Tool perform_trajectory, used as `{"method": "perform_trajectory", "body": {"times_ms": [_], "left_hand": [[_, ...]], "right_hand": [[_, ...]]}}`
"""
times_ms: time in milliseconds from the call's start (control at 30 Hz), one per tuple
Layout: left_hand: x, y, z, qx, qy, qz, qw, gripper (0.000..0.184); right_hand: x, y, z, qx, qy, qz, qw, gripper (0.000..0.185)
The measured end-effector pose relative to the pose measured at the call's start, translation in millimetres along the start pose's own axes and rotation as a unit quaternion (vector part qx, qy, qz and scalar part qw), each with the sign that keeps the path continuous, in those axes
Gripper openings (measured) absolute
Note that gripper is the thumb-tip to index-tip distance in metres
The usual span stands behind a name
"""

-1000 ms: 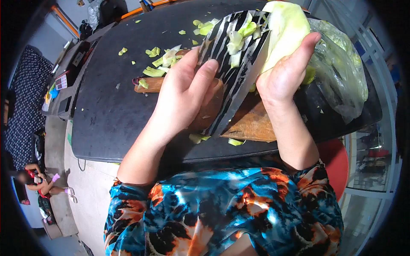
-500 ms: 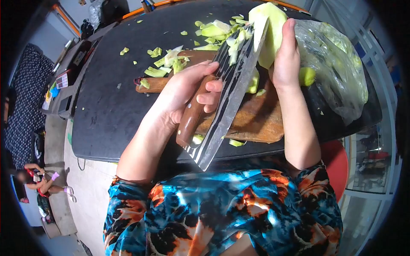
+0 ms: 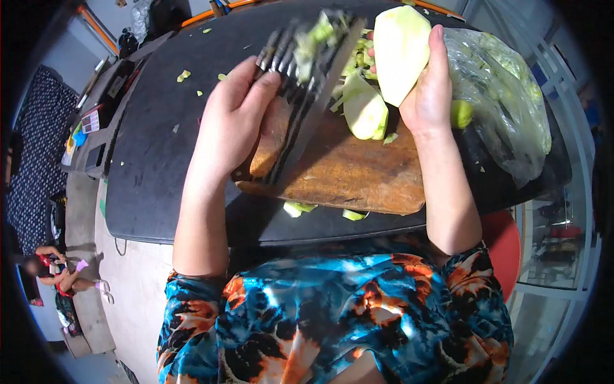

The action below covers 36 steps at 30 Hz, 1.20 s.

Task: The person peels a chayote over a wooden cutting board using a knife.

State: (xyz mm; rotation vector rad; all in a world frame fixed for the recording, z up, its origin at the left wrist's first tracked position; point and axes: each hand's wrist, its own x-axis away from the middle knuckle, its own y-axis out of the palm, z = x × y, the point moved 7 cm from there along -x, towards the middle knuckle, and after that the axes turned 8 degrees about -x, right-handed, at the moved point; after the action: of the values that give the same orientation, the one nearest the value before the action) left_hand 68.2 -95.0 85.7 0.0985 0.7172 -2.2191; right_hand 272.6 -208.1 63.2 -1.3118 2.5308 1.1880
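Note:
My left hand (image 3: 233, 118) is closed round the wooden handle of a broad knife (image 3: 297, 105), whose dark striped blade is blurred by motion and has pale green scraps stuck on it. The blade is tilted up over the left part of a wooden cutting board (image 3: 364, 173). In my right hand (image 3: 430, 96) is a peeled pale green fruit (image 3: 401, 57) with a flat cut face, its kind not certain. Below it, a cut piece (image 3: 364, 109) lies on the board. More scraps sit behind, partly hidden by the blade.
A clear plastic bag (image 3: 499, 96) of green pieces lies at the right of the black table (image 3: 166, 147), beside a small green fruit (image 3: 461, 114). Trimmings (image 3: 298, 208) lie near the front edge. A red stool (image 3: 501, 253) stands at right; a person (image 3: 61, 272) sits far left.
My left hand and the knife have swung up and left, away from the fruit, carrying scraps on the blade. The cut piece on the board is now uncovered. My right hand stays nearly in place.

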Motion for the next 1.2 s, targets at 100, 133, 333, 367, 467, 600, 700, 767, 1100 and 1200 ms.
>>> {"method": "perform_trajectory", "body": {"times_ms": [100,133,333,367,467,600,700,767,1100,1200], "left_hand": [[3.5,-3.8,7.4,0.041,0.012,0.017,0.999,0.020],[5.1,-3.0,10.2,0.046,0.016,0.021,0.999,0.020],[5.5,0.1,9.0,0.027,0.047,0.030,0.998,0.016],[5.3,-0.1,9.1,0.022,0.051,0.036,0.998,0.016],[6.6,-1.1,12.8,-0.013,0.039,0.036,0.998,0.018],[4.3,-2.6,9.7,-0.036,0.061,0.051,0.996,0.019],[4.4,-2.4,11.1,-0.038,0.073,0.052,0.995,0.018],[4.6,-0.2,13.7,-0.033,0.106,0.058,0.992,0.018],[15.4,20.8,16.7,0.144,-0.001,-0.032,0.989,0.021],[16.8,28.7,15.1,0.176,-0.014,-0.043,0.983,0.018]], "right_hand": [[2.4,6.2,4.7,-0.017,-0.013,0.026,0.999,0.063],[5.0,7.6,6.2,-0.026,-0.020,0.044,0.998,0.063],[15.7,21.3,7.5,0.006,0.000,0.015,1.000,0.064],[16.2,22.9,7.2,0.002,0.001,0.013,1.000,0.065],[16.8,24.8,6.7,-0.002,0.000,-0.002,1.000,0.065],[17.1,24.3,5.1,0.017,-0.008,-0.020,1.000,0.066],[17.3,23.4,3.3,0.034,-0.013,-0.027,0.999,0.067],[17.9,23.3,5.2,0.029,-0.015,-0.026,0.999,0.067],[32.2,38.6,0.8,0.077,-0.116,-0.032,0.990,0.065],[32.7,37.6,7.1,0.037,-0.134,-0.008,0.990,0.066]]}}
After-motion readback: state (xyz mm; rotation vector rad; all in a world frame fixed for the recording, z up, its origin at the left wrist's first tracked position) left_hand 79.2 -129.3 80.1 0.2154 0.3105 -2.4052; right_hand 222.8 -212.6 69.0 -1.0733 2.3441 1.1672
